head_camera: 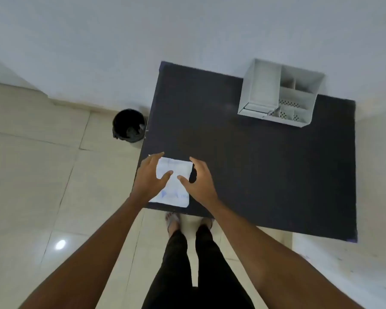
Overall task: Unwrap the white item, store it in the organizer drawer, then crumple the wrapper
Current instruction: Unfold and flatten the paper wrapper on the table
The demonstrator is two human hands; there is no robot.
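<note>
The left hand (151,175) is spread open over the left edge of a flat white wrapped packet (173,182), its fingers reaching past the packet's far-left corner and its thumb laid across the white surface near the middle. The right hand (198,179) is also open, fingers curled loosely above the packet's right edge, with the thumb pointing in toward the left thumb; whether its fingertips touch the wrapper or hover just above it cannot be told. Neither hand has closed on anything. The packet lies flat at the near-left corner of a dark counter (254,163), close to the front edge, and shows faint blue printing along its near end, too blurred to read. Both bare forearms stretch in from the bottom of the view. Well apart from the packet, at the far right of the counter and against the pale wall, stands a light grey desk organizer (263,90) with several open compartments, some with perforated floors, and a small drawer (255,107) low on its left front. On the tiled floor (42,175) just beside the counter's left side sits a round black bin (129,124) with a dark liner. Below the counter's front edge the person's dark trousers (194,264) and feet are visible.
</note>
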